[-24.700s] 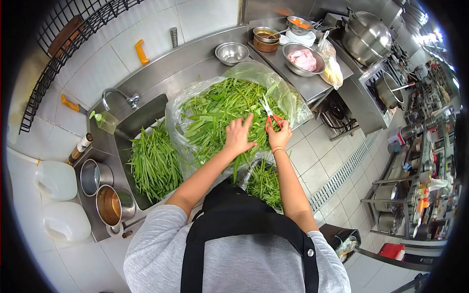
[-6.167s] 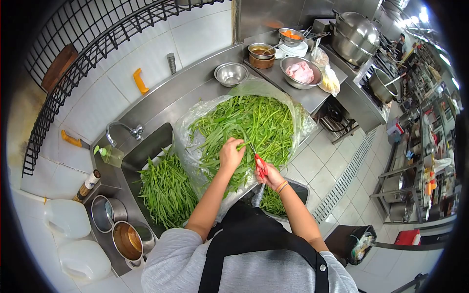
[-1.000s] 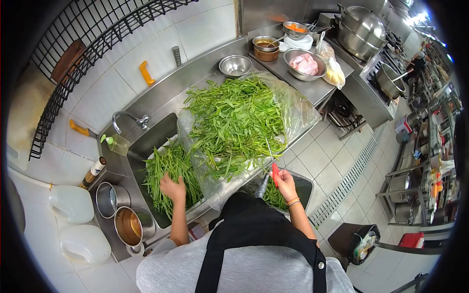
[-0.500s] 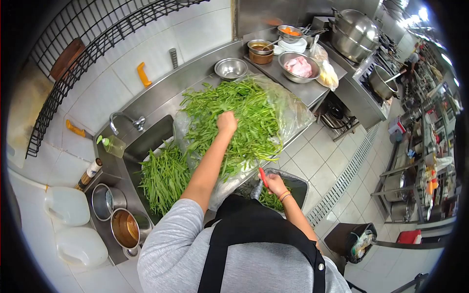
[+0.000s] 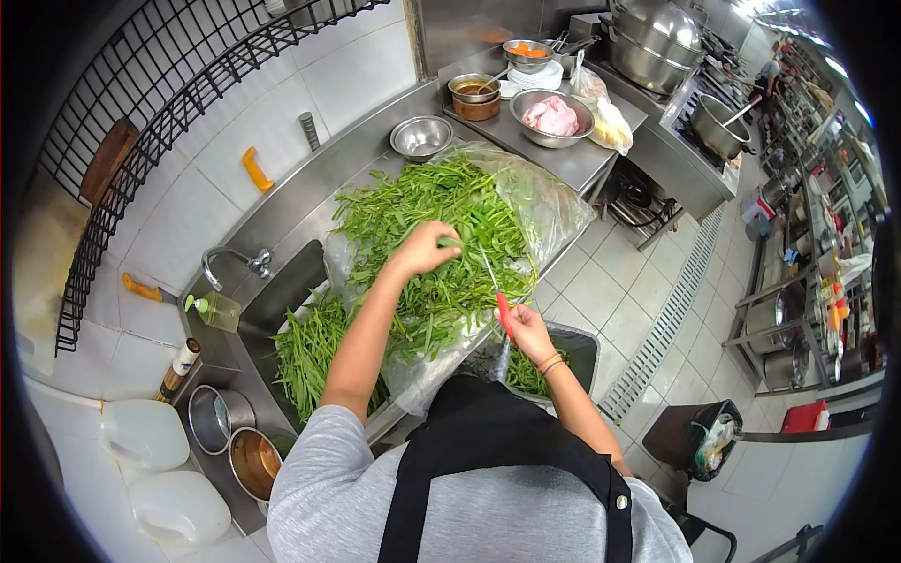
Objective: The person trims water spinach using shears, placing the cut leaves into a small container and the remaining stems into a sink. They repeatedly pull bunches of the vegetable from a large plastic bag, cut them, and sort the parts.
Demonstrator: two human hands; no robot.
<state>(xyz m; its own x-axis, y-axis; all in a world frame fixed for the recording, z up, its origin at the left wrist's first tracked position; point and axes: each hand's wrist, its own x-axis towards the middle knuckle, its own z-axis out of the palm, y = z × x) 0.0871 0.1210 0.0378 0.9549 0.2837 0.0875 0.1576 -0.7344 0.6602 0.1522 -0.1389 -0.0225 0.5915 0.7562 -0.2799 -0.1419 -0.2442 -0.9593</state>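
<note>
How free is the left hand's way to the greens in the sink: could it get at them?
Probably yes: the sink greens lie uncovered beside the left forearm, with nothing visible blocking them, though the left hand is over the larger heap.

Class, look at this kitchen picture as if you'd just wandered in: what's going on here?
A person in a black apron is working through leafy greens. The left hand is over the large heap on clear plastic, its fingers pinching a bit of green. The right hand holds red-handled scissors, blades toward the heap. A second pile lies in the sink, and more cut-looking greens sit in a container below the counter edge.
</note>
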